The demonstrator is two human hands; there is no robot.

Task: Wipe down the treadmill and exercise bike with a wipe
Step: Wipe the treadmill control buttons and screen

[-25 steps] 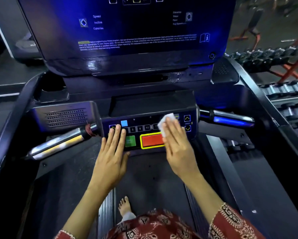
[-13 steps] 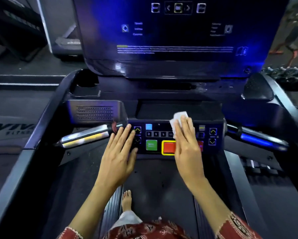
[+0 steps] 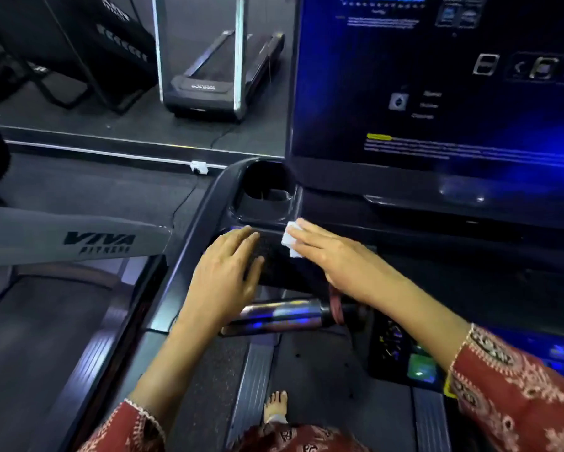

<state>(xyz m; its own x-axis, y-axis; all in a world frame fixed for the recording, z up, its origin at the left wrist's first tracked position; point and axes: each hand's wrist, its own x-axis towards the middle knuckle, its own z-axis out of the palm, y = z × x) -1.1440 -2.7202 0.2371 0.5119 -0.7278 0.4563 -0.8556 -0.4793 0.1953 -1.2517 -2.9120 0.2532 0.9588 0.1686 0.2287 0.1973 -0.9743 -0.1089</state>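
I stand on a dark treadmill whose console (image 3: 437,132) glows blue at the upper right. My right hand (image 3: 339,256) lies flat with straight fingers on a small white wipe (image 3: 289,241), pressing it against the console's left shelf just below the cup holder (image 3: 264,190). My left hand (image 3: 225,272) rests flat on the speaker grille (image 3: 267,252) beside it, fingers spread. The chrome left handlebar (image 3: 280,316) runs under both wrists. The button panel (image 3: 404,357) with a green key shows under my right forearm.
A grey side rail marked VIVA FITNESS (image 3: 78,239) crosses at the left. Another treadmill (image 3: 215,76) stands on the floor at the back, with a cable and white plug (image 3: 199,167) near it. My bare foot (image 3: 274,406) is on the belt.
My right hand has slid the wipe left, off the button panel and onto the left shelf by the cup holder. My left hand moved up onto the speaker grille. The view swung left.
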